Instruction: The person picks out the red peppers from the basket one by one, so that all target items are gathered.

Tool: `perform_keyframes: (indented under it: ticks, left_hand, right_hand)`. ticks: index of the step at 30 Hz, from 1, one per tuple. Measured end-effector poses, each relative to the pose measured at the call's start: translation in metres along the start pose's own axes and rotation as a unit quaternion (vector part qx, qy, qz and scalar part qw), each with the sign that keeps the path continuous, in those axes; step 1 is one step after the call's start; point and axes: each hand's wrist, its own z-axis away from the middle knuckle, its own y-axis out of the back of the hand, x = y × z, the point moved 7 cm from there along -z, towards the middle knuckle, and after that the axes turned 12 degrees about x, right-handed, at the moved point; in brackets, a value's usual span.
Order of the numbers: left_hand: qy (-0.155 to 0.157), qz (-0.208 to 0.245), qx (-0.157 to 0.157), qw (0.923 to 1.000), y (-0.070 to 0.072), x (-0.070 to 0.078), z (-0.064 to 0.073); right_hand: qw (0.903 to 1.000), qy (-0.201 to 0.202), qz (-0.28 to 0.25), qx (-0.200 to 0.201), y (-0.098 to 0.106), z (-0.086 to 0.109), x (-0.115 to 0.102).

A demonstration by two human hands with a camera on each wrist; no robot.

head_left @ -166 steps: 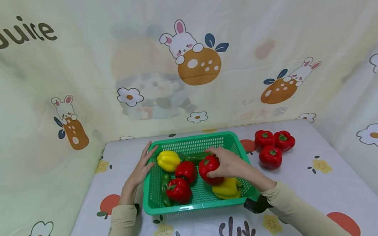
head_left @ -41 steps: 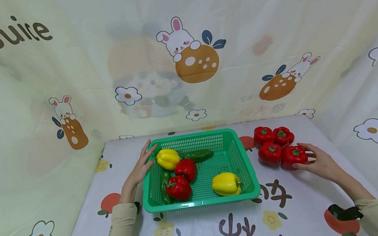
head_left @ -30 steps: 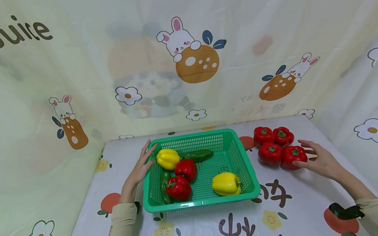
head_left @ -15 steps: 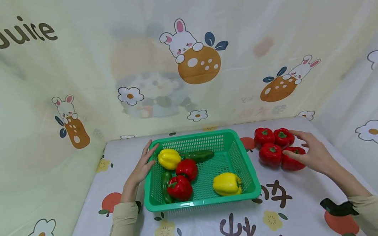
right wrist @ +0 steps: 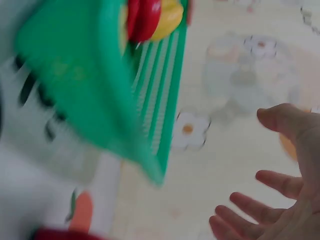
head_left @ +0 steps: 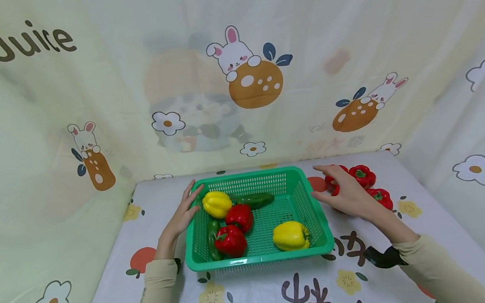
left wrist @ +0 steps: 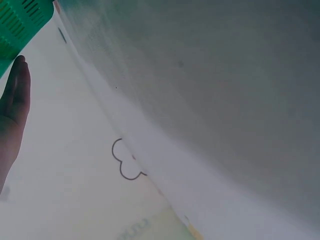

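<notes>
My left hand [head_left: 184, 216] rests its straight fingers against the left rim of a green plastic basket [head_left: 258, 260]. My right hand [head_left: 345, 194], fingers spread and holding nothing, is over the red peppers beside the basket's right rim; the right wrist view also shows the hand [right wrist: 285, 185] empty. Inside the basket are a yellow bell pepper [head_left: 217, 204] at the back left, another yellow bell pepper [head_left: 290, 236] at the front right, a red bell pepper [head_left: 239, 218], a second red bell pepper [head_left: 231, 242], and two cucumbers, one cucumber [head_left: 255, 200] at the back.
Right of the basket sit several red bell peppers, including a back one [head_left: 362, 176] and a front one [head_left: 381, 198]; my right hand partly covers the others. A patterned cloth covers the table [head_left: 429, 251], and a printed curtain [head_left: 307, 130] rises behind and at both sides.
My right hand took a red bell pepper out of the basket, set it with the other red ones and let go. It has since moved left toward the basket. My left hand has stayed put.
</notes>
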Motion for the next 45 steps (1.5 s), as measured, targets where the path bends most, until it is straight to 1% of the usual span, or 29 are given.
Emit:
perform_keyframes:
  ticks: [3, 10, 13, 17, 19, 20, 23, 26, 27, 33, 38, 41, 45]
  left_hand:
    - [-0.001, -0.002, 0.001, 1.0000, 0.001, -0.002, 0.000]
    - [-0.001, 0.004, 0.000, 1.0000, 0.000, -0.004, 0.000]
    - [-0.003, 0.004, 0.003, 1.0000, 0.001, -0.004, 0.000]
    - [-0.001, -0.004, 0.002, 1.0000, 0.001, -0.001, -0.002]
    - [0.003, -0.007, -0.001, 1.0000, 0.001, -0.001, -0.004]
    - [0.004, -0.008, -0.001, 1.0000, 0.000, -0.005, -0.006]
    - [0.001, -0.011, 0.005, 0.9999, -0.002, -0.022, -0.011]
    - [-0.005, -0.010, 0.012, 0.9999, -0.004, -0.040, -0.013]
    - [-0.007, -0.011, 0.014, 0.9998, -0.004, -0.042, -0.012]
    - [-0.011, -0.013, 0.020, 0.9997, -0.004, -0.045, -0.009]
    - [-0.014, -0.009, 0.016, 0.9997, -0.005, -0.046, -0.007]
    - [-0.011, -0.008, 0.017, 0.9998, -0.005, -0.046, -0.007]
    - [-0.008, -0.011, 0.019, 0.9997, -0.004, -0.044, -0.008]
  right_hand:
    - [0.9996, 0.016, -0.014, -0.018, -0.017, -0.007, -0.018]
    - [0.9975, 0.029, -0.028, -0.059, -0.050, -0.020, -0.053]
    - [0.9956, 0.033, -0.028, -0.083, -0.065, -0.026, -0.066]
    - [0.9915, 0.032, -0.025, -0.123, -0.087, -0.032, -0.079]
    - [0.9884, 0.037, -0.025, -0.145, -0.099, -0.034, -0.083]
    - [0.9866, 0.043, -0.024, -0.156, -0.105, -0.035, -0.085]
    - [0.9810, 0.061, -0.022, -0.183, -0.121, -0.036, -0.091]
    - [0.9756, 0.068, -0.020, -0.207, -0.134, -0.036, -0.095]
    - [0.9743, 0.068, -0.022, -0.214, -0.138, -0.035, -0.097]
    - [0.9673, 0.053, -0.038, -0.245, -0.160, -0.030, -0.105]
    - [0.9611, 0.037, -0.050, -0.269, -0.175, -0.024, -0.111]
    - [0.9587, 0.038, -0.055, -0.277, -0.182, -0.021, -0.116]
    - [0.9579, 0.047, -0.051, -0.279, -0.189, -0.020, -0.123]
